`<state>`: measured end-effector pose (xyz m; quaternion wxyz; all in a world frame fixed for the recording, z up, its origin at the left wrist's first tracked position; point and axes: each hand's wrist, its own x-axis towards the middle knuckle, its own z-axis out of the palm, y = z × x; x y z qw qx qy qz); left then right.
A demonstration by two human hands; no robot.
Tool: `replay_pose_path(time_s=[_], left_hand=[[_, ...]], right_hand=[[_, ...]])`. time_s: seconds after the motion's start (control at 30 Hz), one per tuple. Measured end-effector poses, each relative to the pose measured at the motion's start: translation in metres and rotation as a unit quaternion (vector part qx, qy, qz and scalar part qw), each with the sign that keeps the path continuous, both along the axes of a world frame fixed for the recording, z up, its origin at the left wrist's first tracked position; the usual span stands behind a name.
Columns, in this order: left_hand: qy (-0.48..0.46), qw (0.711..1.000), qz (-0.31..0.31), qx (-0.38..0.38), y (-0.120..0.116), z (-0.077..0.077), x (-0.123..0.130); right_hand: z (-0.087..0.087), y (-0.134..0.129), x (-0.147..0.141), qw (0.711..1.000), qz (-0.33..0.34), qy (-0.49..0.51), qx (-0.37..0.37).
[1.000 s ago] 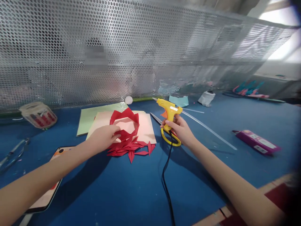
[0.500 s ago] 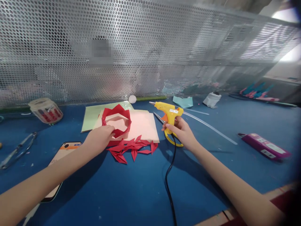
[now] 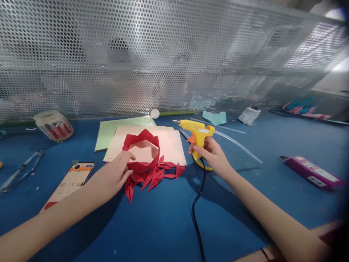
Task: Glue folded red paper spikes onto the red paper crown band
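Observation:
A ring of folded red paper [image 3: 143,137] with a pointed rim rests partly on cream sheets [image 3: 172,145] and partly on loose red folded pieces [image 3: 156,178]. My left hand [image 3: 116,174] is at its near left edge, thumb and fingers apart and straddling the ring's wall; whether they touch it is hard to see. In my right hand [image 3: 212,154] is a yellow hot glue gun [image 3: 196,128], fingers wrapped around its handle. The gun's nozzle points left, and a clear glue stick [image 3: 238,145] sticks out of its back. Pointed metal blades [image 3: 184,134] show behind the gun.
A phone [image 3: 69,183] and tweezers-like tool [image 3: 23,171] lie left, with a jar [image 3: 54,125] behind. Green paper [image 3: 109,131] lies under the cream sheets. A purple tool [image 3: 311,171] is at right. The black cord [image 3: 195,211] runs toward me. A perforated metal screen [image 3: 169,54] stands behind.
The red ring has come down and slightly right, onto the sheets and loose pieces. My left hand's fingers have spread from their pinch. The glue gun has stayed nearly in place.

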<state>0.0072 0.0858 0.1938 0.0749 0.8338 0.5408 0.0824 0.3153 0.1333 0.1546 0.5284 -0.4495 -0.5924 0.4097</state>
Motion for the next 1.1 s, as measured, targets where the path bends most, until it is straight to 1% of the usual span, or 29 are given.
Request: replay_pose_path(time_s=[0.07,0.17,0.27,0.4,0.53,0.63,0.73,0.83,0.9,0.93,1.0,1.1], left_hand=[[-0.007,1.0,0.011,0.024,-0.005,0.004,-0.001],[0.006,1.0,-0.002,0.006,-0.009,0.005,-0.002],[0.018,0.999,-0.032,-0.03,-0.007,-0.004,-0.001],[0.017,0.998,-0.045,-0.048,0.0,-0.015,0.003],[-0.011,0.996,-0.047,-0.069,0.001,-0.015,0.005],[-0.047,0.993,-0.046,-0.093,0.001,-0.007,0.005],[-0.11,0.988,-0.025,-0.11,0.005,0.013,0.004],[-0.183,0.975,0.033,-0.118,0.014,0.038,0.003],[-0.225,0.963,0.055,-0.136,0.022,0.05,0.003],[-0.247,0.956,0.063,-0.145,0.026,0.053,0.003],[-0.286,0.942,0.077,-0.158,0.033,0.054,0.003],[-0.327,0.923,0.092,-0.184,0.039,0.047,0.0]], right_hand=[[0.0,-0.001,-0.001,1.0,0.002,0.0,0.003],[-0.001,-0.002,-0.002,1.0,0.001,0.001,0.005],[-0.002,-0.002,-0.004,1.0,-0.005,0.001,0.005],[-0.003,-0.002,-0.006,1.0,-0.01,-0.001,0.007],[-0.006,-0.002,-0.006,1.0,-0.027,-0.007,0.013],[-0.01,-0.004,-0.005,0.999,-0.04,-0.016,0.01],[-0.012,-0.004,-0.008,0.999,-0.037,-0.016,0.01],[-0.005,0.001,-0.016,0.999,-0.032,-0.001,0.018],[0.005,0.004,-0.025,0.999,-0.037,0.016,0.024],[0.011,0.004,-0.03,0.998,-0.042,0.024,0.027],[0.021,0.001,-0.041,0.998,-0.043,0.038,0.031],[0.028,-0.012,-0.054,0.999,-0.041,0.016,0.025]])
